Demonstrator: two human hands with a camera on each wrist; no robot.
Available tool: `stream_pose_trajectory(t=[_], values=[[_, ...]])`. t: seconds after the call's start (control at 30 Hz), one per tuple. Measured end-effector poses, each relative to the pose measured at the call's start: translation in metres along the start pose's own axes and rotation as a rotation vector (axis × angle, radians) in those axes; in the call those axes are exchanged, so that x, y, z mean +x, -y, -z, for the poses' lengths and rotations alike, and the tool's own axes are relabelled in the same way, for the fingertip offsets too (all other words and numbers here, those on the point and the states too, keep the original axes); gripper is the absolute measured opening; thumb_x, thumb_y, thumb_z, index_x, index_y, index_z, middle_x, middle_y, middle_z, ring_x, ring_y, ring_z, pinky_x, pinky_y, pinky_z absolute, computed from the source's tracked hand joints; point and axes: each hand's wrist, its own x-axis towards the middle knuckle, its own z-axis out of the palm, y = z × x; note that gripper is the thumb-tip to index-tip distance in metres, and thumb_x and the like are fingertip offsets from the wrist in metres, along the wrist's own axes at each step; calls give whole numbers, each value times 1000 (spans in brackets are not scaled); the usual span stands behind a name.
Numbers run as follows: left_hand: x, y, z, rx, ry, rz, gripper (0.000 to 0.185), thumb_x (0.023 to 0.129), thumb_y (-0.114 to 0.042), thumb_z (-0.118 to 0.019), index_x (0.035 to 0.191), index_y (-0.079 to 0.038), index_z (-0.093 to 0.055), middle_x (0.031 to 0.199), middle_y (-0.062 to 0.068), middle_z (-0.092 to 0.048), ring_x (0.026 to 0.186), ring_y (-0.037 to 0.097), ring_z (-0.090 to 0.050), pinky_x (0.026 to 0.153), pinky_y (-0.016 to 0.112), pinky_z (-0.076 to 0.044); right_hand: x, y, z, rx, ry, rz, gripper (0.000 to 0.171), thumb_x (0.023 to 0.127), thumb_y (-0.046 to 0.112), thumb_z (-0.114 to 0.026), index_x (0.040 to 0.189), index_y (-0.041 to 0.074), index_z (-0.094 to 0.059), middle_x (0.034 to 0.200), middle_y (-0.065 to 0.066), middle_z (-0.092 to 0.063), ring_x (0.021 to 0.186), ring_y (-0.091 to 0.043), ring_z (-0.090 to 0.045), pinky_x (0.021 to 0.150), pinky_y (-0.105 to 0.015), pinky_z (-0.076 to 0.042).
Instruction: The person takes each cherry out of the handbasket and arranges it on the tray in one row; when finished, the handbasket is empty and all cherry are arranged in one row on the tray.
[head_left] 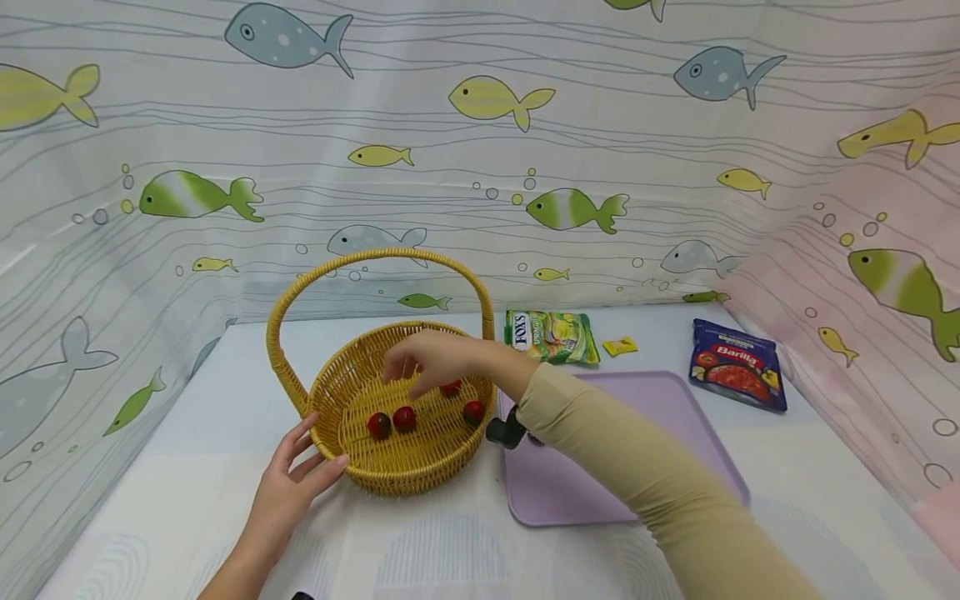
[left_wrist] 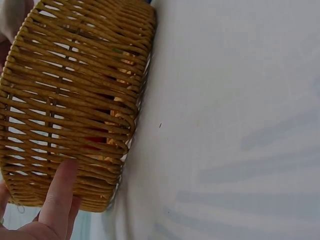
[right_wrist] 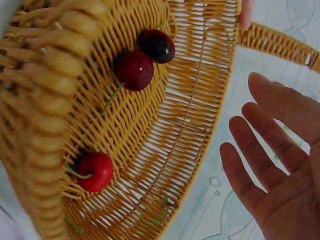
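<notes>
A wicker basket (head_left: 397, 467) stands upright on the pale table (head_left: 187, 500), left of a lilac tray (head_left: 675, 467); its hoop handle (head_left: 375, 260) arches over the bowl, running left to right across the head view, so the long axis of the handle lies crosswise to the person; the open mouth faces up.

Four red cherries lie on the woven floor: two (head_left: 392, 422) touching, toward the near left, one (head_left: 473, 411) toward the right, and one (head_left: 451, 387) partly hidden under the fingers; in the right wrist view a green stem shows on a bright cherry (right_wrist: 95, 171).

The right hand (head_left: 427, 360) hovers over the basket, inside the arch of the handle, fingers relaxed and spread, holding nothing; the left hand (head_left: 288, 487) rests against the near left outer wall of the basket, fingers straight, a fingertip (left_wrist: 62, 190) pressed to the weave.

Beyond the tray lie a green FOX'S bag (head_left: 551, 336) and a small yellow sweet (head_left: 620, 346); a blue Barilla pouch (head_left: 738, 375) lies to the right.
</notes>
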Motion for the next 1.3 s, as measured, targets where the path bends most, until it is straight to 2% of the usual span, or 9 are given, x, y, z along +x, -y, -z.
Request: stream_pose_trajectory(t=[0.17,0.37,0.53,0.83,1.07,1.3], values=[[-1,1,1,-6,-2,0,84,88,-28,-66,151,-25,-11,149,20,-14,132,38,-29,92,40,-45,16,-1,-2,20,34,-16,31,80,5,-73,108,12,-65,105,4,-61,97,-7,-56,83,-18,-45],[-2,2,2,-6,-3,-4,83,88,-27,-66,151,-24,-12,149,20,-13,131,38,-29,94,43,-43,32,-4,-5,34,66,-18,30,80,4,-73,108,11,-65,105,2,-61,101,-16,-58,80,-15,-44],[-1,3,2,-16,-6,-12,82,88,-26,-66,150,-25,-13,149,20,-14,131,38,-30,92,39,-45,46,-11,-8,69,104,-28,29,80,3,-73,107,12,-65,104,4,-61,104,-18,-57,80,-15,-44],[-1,1,3,-23,-7,-16,81,88,-26,-66,150,-25,-13,149,19,-14,131,37,-30,91,37,-46,64,-22,-17,125,262,-75,30,79,-4,-70,108,7,-66,110,-6,-60,104,-19,-55,78,-18,-47],[0,1,2,-14,-10,-30,81,88,-26,-66,150,-23,-13,148,20,-15,130,39,-31,91,41,-45,73,-21,-25,90,356,-32,31,80,-5,-69,109,7,-67,109,1,-60,106,-18,-55,79,-17,-46],[1,3,2,-15,-8,-37,81,88,-26,-67,150,-24,-14,148,20,-16,130,39,-32,92,43,-44,80,-20,-32,56,421,-55,33,78,-10,-68,104,9,-69,108,4,-58,104,-14,-55,79,-17,-46]])
